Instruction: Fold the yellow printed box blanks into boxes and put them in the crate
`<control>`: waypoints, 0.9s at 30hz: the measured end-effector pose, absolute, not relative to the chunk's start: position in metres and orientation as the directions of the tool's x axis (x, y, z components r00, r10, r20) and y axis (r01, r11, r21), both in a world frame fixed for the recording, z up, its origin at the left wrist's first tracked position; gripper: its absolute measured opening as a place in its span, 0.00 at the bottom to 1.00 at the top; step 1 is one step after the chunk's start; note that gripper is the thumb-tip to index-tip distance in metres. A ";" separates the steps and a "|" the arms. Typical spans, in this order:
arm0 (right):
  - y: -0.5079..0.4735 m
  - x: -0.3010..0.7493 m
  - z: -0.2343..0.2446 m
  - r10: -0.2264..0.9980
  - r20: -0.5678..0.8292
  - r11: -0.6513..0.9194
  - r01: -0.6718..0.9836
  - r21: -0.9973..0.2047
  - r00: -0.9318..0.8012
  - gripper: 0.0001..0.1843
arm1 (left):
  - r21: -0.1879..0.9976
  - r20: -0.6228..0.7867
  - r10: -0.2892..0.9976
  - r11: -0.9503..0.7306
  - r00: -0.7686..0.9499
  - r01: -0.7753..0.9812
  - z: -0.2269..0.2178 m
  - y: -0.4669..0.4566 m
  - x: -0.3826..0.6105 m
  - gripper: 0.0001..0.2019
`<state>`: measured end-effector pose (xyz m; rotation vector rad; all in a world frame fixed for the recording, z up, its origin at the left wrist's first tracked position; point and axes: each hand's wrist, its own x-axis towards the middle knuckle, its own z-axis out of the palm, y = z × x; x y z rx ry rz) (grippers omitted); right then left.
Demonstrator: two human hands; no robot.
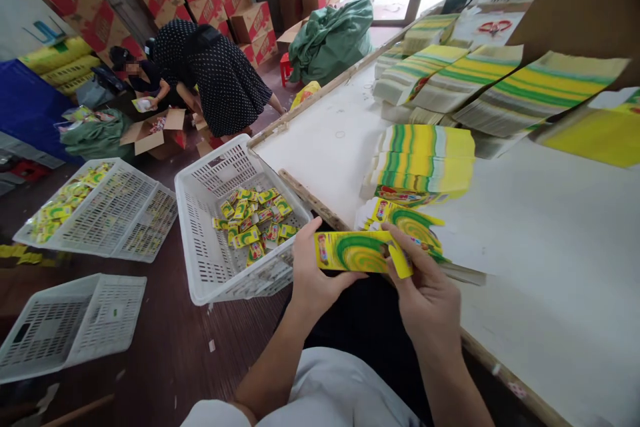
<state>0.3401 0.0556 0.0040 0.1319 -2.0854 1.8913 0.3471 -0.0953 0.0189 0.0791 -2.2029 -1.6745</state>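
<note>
Between my two hands is a small yellow and green cardboard box [355, 251], held lengthwise above my lap. My left hand [313, 273] grips its left end, thumb along the lower edge and fingers behind. At the right end, my right hand [425, 280] pinches a raised end flap with thumb and fingers. Just behind the box, flat printed cartons [407, 217] lie fanned out at the table's edge. A larger stack of folded cartons [425, 157] rests beyond them. To the left, a white plastic basket [210, 293] contains several finished-looking yellow boxes [250, 213].
Long carton stacks [540, 93] and red scissors [495, 27] lie farther back on the white table [560, 213]. More white baskets [115, 313] stand on the floor at left. Two people [210, 73] work near an open cardboard box [160, 137]. A green sack [333, 40] sits behind the table.
</note>
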 end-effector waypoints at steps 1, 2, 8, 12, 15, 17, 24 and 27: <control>0.055 0.341 0.004 0.126 0.301 0.108 -0.289 -0.951 -0.945 0.27 | 0.980 0.191 -0.306 0.117 -0.933 0.162 0.021 -0.093 0.348 0.43; 0.055 0.342 0.003 0.083 0.325 0.103 -0.316 -0.943 -0.942 0.28 | 0.985 0.122 -0.337 -0.076 -0.934 0.155 0.024 -0.090 0.348 0.40; 0.049 0.349 0.002 -0.201 0.448 0.144 -0.479 -0.866 -0.871 0.27 | 0.716 -0.162 -0.499 -0.653 -0.851 0.246 0.035 -0.091 0.341 0.22; 0.043 0.350 0.001 -0.291 0.485 0.200 -0.549 -0.812 -0.824 0.30 | 0.582 -0.322 -0.514 -0.770 -0.795 0.263 0.039 -0.094 0.335 0.17; 0.031 0.352 -0.002 -0.178 0.508 0.254 -0.538 -0.804 -0.843 0.35 | 0.536 -0.362 -0.461 -0.814 -0.810 0.224 0.041 -0.088 0.335 0.17; 0.025 0.354 -0.004 -0.140 0.513 0.266 -0.531 -0.805 -0.847 0.36 | 0.552 -0.329 -0.460 -0.802 -0.825 0.228 0.043 -0.085 0.336 0.17; 0.031 0.350 -0.010 -0.328 0.458 0.231 -0.540 -0.809 -0.826 0.24 | 0.527 -0.357 -0.467 -0.816 -0.809 0.238 0.038 -0.085 0.334 0.17; 0.035 0.347 -0.012 -0.237 0.440 0.231 -0.490 -0.841 -0.866 0.22 | 0.510 -0.357 -0.473 -0.821 -0.806 0.255 0.036 -0.082 0.333 0.16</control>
